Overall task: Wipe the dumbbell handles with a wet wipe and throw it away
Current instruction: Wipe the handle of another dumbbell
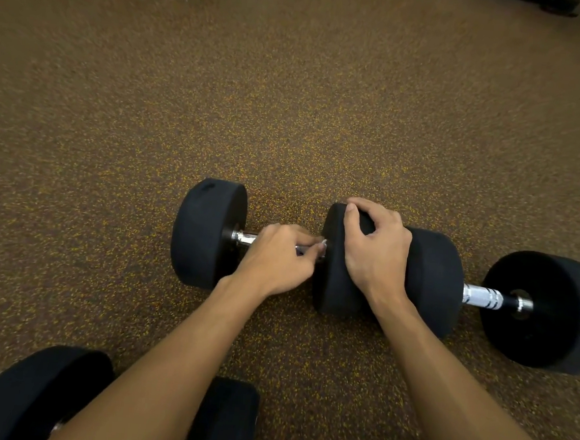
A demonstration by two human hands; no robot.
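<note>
A black dumbbell lies on the speckled floor in the middle of the view. Its chrome handle shows only at the left end. My left hand is curled round the handle's right part, and a small bit of white wet wipe peeks out at my fingertips. My right hand rests on top of this dumbbell's right weight head, fingers bent over it. A second black dumbbell lies to the right, end to end with the first, its chrome handle bare.
A third black dumbbell lies at the bottom left, partly under my left forearm. Brown rubber floor with yellow flecks stretches ahead. Dark shapes sit at the top edge.
</note>
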